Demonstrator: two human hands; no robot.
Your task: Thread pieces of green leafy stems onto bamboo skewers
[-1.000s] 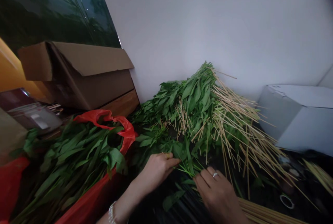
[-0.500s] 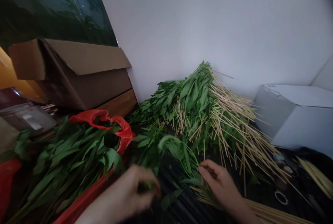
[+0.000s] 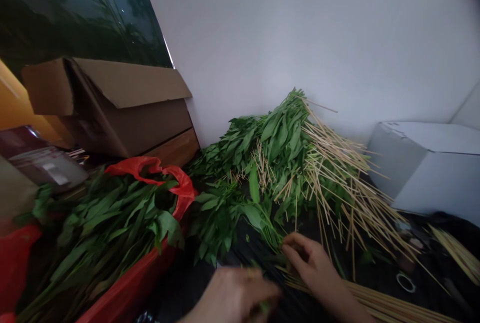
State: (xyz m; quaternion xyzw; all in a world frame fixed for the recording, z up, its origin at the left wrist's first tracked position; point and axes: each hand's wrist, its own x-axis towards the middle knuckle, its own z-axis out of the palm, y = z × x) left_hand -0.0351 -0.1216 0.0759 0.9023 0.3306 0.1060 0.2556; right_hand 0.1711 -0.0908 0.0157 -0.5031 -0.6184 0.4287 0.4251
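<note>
**Leafy stems in two bare hands beside a heap of bamboo skewers**

Right hand (image 3: 311,265) low at centre-right, its fingers (image 3: 294,248) curled together and clamped on the lower ends of a loose bunch of leafy green stems (image 3: 258,218), just above a long bundle of bamboo skewers (image 3: 375,304) lying on black plastic sheeting (image 3: 240,255). Left hand (image 3: 234,295) at the bottom edge, blurred, a gold-coloured ring (image 3: 250,273) on one finger, its fingers (image 3: 262,288) bunched over a small green sprig (image 3: 264,305); exact grip lost to the blur. Directly behind both hands, a tall heap of leafy greens (image 3: 281,138) against a white wall (image 3: 300,38), pale loose skewers (image 3: 337,183) fanning from its right side. To the left, more long-leaved greens (image 3: 105,218) beside a red plastic bag (image 3: 180,190), with a brown cardboard box (image 3: 127,113), flaps open, above a wooden board (image 3: 176,148). To the right, a grey-white box (image 3: 423,168) against the wall, plus a small roll of tape (image 3: 405,282) and a further bundle of skewers (image 3: 455,253) on the dark surface.
</note>
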